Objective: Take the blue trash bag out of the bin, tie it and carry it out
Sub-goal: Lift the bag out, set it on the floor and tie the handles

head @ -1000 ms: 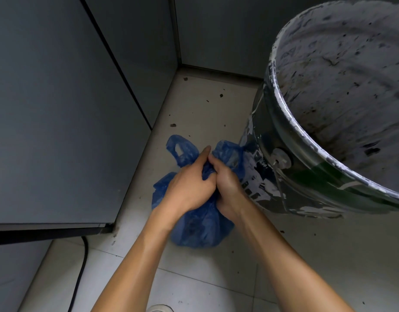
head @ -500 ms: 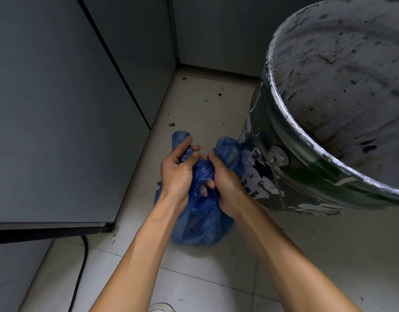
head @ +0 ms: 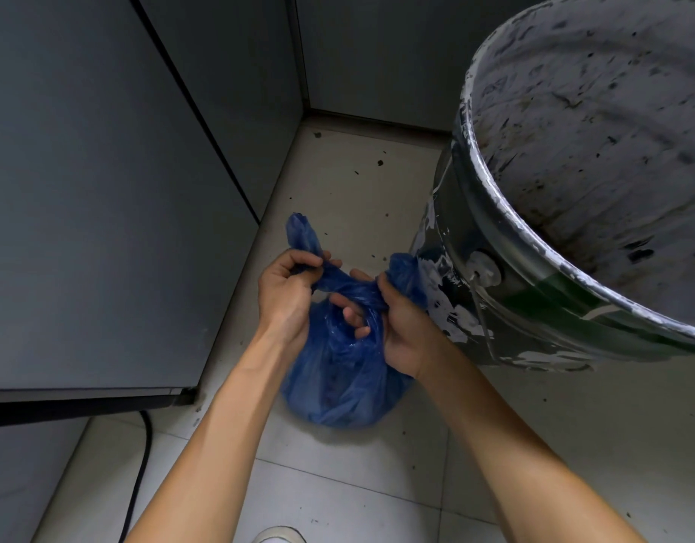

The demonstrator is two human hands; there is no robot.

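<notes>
- Head view: the blue trash bag (head: 338,382) sits on the tiled floor (head: 338,503), just beside the paint-spattered bin (head: 534,307).
- Left hand (head: 285,295) is closed around one twisted handle.
- Right hand (head: 397,327) grips the other handle, fingers curled through the plastic.
- Grey cabinet (head: 103,190) stands left.

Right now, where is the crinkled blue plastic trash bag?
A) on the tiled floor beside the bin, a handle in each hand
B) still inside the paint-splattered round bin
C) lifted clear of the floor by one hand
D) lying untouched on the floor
A: the blue plastic trash bag sits on the tiled floor next to the paint-splattered bin, the left hand and right hand each gripping a handle.
</notes>
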